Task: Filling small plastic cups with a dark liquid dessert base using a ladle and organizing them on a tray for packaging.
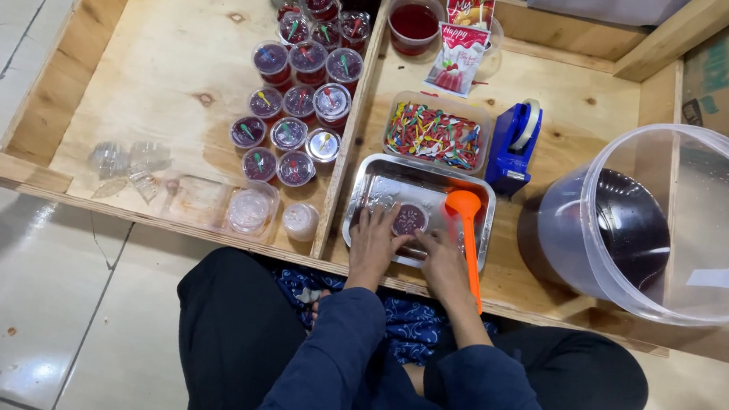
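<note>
My left hand (372,239) and right hand (441,257) press fingers closed around the small cup (410,219) of dark jelly in the metal tray (384,177). Squeezing unevenly could tip it, and my right wrist could knock the orange ladle (466,218).

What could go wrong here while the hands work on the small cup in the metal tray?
The small cup of dark red filling sits between the left hand and right hand; a slip could spill it into the metal tray. The orange ladle lies beside the right hand and might be knocked. The big tub leans, so its dark liquid could pour out.
</note>
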